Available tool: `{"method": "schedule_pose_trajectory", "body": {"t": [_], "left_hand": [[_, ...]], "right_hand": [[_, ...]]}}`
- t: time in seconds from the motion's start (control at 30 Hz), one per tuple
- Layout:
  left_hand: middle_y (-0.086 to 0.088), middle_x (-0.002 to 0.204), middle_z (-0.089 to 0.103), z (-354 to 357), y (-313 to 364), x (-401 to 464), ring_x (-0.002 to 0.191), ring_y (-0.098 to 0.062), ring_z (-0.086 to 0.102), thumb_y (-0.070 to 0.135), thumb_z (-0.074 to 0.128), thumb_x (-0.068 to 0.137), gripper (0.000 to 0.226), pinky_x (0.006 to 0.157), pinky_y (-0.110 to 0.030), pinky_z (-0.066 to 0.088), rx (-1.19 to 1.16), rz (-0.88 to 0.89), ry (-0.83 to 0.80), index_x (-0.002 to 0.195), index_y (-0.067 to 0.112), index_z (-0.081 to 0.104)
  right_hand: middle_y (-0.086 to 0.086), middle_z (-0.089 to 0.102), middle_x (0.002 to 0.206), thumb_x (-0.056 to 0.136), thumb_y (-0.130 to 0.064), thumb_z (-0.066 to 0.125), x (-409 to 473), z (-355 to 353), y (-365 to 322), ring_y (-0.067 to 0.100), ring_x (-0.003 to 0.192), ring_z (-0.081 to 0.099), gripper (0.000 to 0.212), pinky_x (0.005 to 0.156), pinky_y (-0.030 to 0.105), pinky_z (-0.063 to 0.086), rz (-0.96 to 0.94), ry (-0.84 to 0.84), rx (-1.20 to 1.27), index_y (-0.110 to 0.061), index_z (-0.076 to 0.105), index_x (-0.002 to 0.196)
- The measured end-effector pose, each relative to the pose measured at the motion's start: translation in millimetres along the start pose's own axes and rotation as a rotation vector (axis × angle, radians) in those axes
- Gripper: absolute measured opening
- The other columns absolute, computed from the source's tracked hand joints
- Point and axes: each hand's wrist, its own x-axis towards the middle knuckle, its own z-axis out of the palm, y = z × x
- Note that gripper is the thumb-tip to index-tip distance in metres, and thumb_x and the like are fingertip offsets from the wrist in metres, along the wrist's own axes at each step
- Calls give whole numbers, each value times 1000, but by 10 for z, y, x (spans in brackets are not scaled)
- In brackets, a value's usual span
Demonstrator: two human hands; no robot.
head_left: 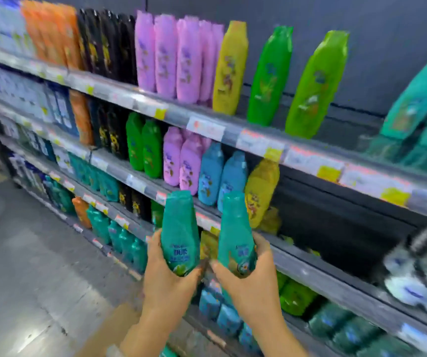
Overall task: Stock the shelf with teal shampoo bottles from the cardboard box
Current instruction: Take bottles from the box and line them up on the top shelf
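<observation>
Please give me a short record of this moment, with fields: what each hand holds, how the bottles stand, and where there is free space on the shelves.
left hand: holds a teal bottle, upright, cap up
right hand: holds a second teal bottle, upright, cap up
bottles: side by side, apart, in front of the shelves
free space: dark gap right of the yellow bottle
cardboard box: below, only partly seen

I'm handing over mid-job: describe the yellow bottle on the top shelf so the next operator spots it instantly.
Start at the top shelf, the highest row with price tags along its edge. Follow the bottles rightward past the orange, black and pink bottles. The yellow bottle stands directly right of the pink group, with a gap before the first green bottle; it is the only yellow one on that shelf.
</observation>
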Motion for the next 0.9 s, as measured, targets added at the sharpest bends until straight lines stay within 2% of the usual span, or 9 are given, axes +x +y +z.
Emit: {"method": "schedule_pose_trajectory", "body": {"t": [0.1,0.2,0.27,0.37,0.47,0.6,0.73,0.83,0.9], "left_hand": [[25,98,53,422,594,-4,83,20,56,10,87,52,82,71,-2,46,-97,106,-150,110,38,37],[22,101,57,884,1200,-13,86,8,62,23,84,52,80,81,-27,55,-193,145,-273,115,35,36],[17,100,60,1206,1626,-44,85,1,64,36,78,46,79,78,-28,55,-253,190,-327,114,34,38],[8,106,61,1641,2203,-56,90,-4,65,15,85,59,76,72,-24,56,-319,241,-422,118,28,39],[16,100,60,2041,2597,7,89,-4,64,17,86,60,76,78,-31,56,-302,330,-412,118,27,39],[21,95,55,2496,2777,110,86,-3,62,18,85,62,75,85,-40,54,-233,356,-402,115,31,34],[20,96,54,2778,2688,217,89,-6,60,22,83,62,77,86,-45,53,-179,294,-372,116,34,30],[18,96,53,2878,2567,308,88,-7,60,23,83,63,76,85,-45,53,-140,245,-345,116,33,29],[18,95,52,2911,2521,405,86,-3,58,20,82,66,75,83,-40,53,-120,231,-327,118,30,30]], "right_hand": [[-2,58,102,66,-6,83,-11,-611,-463,-6,80,62,61,64,11,50,-77,111,73,-31,43,103],[-9,59,96,68,-5,80,21,-1234,-872,-11,74,61,56,61,8,49,-140,247,96,-33,42,98],[-13,60,94,67,-9,81,52,-1646,-1113,-10,74,61,53,62,9,50,-192,312,89,-34,43,96],[-14,60,94,69,-13,80,172,-2219,-1446,-11,74,61,52,60,6,47,-260,372,53,-36,42,96],[-9,60,102,68,-19,81,388,-2715,-1642,0,87,62,57,75,20,52,-303,434,-3,-28,43,110],[-10,57,97,68,-22,81,715,-3212,-1631,3,87,59,59,76,22,49,-305,497,-46,-26,41,111],[1,56,114,55,-42,81,1049,-3468,-1398,19,103,59,82,89,44,52,-223,522,-70,-23,38,122],[1,57,113,61,-32,83,1264,-3514,-1224,19,100,59,77,88,42,52,-178,521,-22,-21,37,122],[0,58,109,65,-26,83,1402,-3503,-1165,16,94,60,70,77,32,51,-161,531,13,-21,36,117]]}}
